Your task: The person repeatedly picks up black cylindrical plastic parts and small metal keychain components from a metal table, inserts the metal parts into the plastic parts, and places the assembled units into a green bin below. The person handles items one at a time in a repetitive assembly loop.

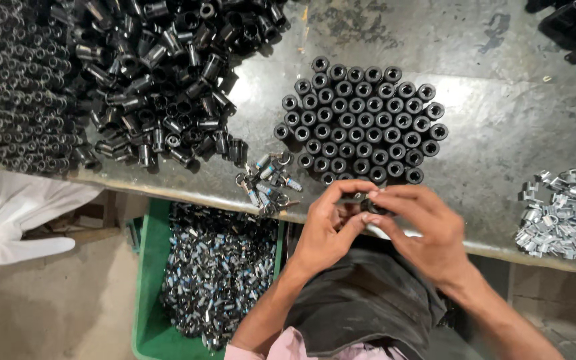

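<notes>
My left hand (328,227) and my right hand (421,223) meet at the near edge of the metal table (501,100), fingertips pinched together around a small black tubular part (368,203), mostly hidden by the fingers. Just beyond them stands a tight cluster of upright black cylindrical sleeves (361,123). A few small assembled pieces with springs and rings (267,180) lie to the left of my left hand.
A big loose heap of black sleeves (161,80) fills the far left, with stacked ones (21,87) beside it. Shiny metal clips (568,213) lie at right. A green crate (145,280) of finished parts sits below the table edge. White cloth (8,220) lies left.
</notes>
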